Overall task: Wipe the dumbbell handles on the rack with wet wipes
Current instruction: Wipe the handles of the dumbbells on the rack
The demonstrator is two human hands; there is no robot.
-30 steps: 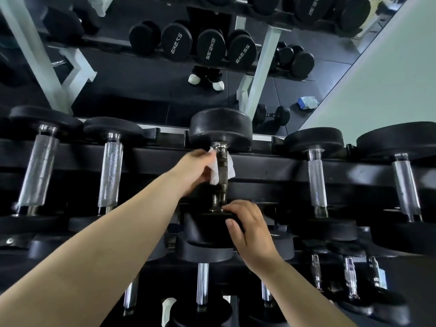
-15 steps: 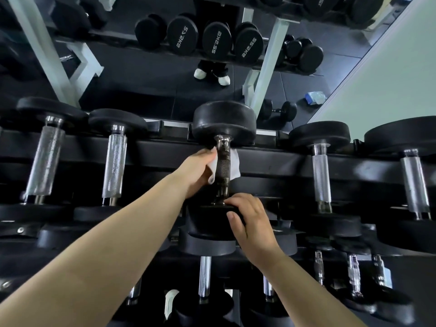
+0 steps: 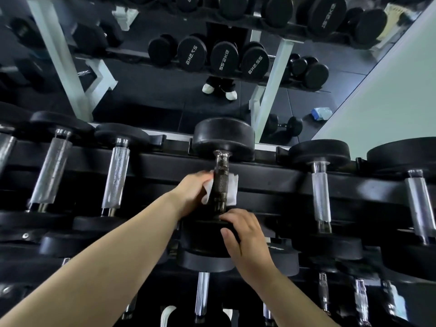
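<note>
— Fingers [image 3: 199, 179] of the left hand [image 3: 191, 194] curl round the wet wipe [image 3: 232, 192] and press it to the dumbbell handle [image 3: 220, 182]. Their tips pass behind the bar, out of sight.

— And the right hand [image 3: 247, 234]?

— It grips the near head [image 3: 203, 241], with the fingers bent over its top rim and the thumb laid on the face towards the person. The hand and wrist cover part of that head.

— Where does the handle sit?

— On the top tier of the rack [image 3: 165, 161], mid-row. A left neighbour [image 3: 116, 178] and a right neighbour [image 3: 319, 192], both with chrome handles, lie on either side.

— How much of the wipe shows?

— Two white flaps, one on each side of the bar. The middle is hidden behind the handle. It wraps the lower half, and the upper knurling and collar are bare.

— Which way does it point?

— Its long axis runs away from the person, near head close and far head [image 3: 224, 140] by the mirror [image 3: 153, 102]. In the picture it stands almost straight up and down.

— Anything hard to make out?

— The lower tiers are dark and cut off at the bottom edge, and the right side is smeared. The mirror shows racked weights with reversed lettering, white shoes [image 3: 208, 88] and a blue packet [image 3: 320, 113] on the floor. I cannot tell what the packet is.
</note>
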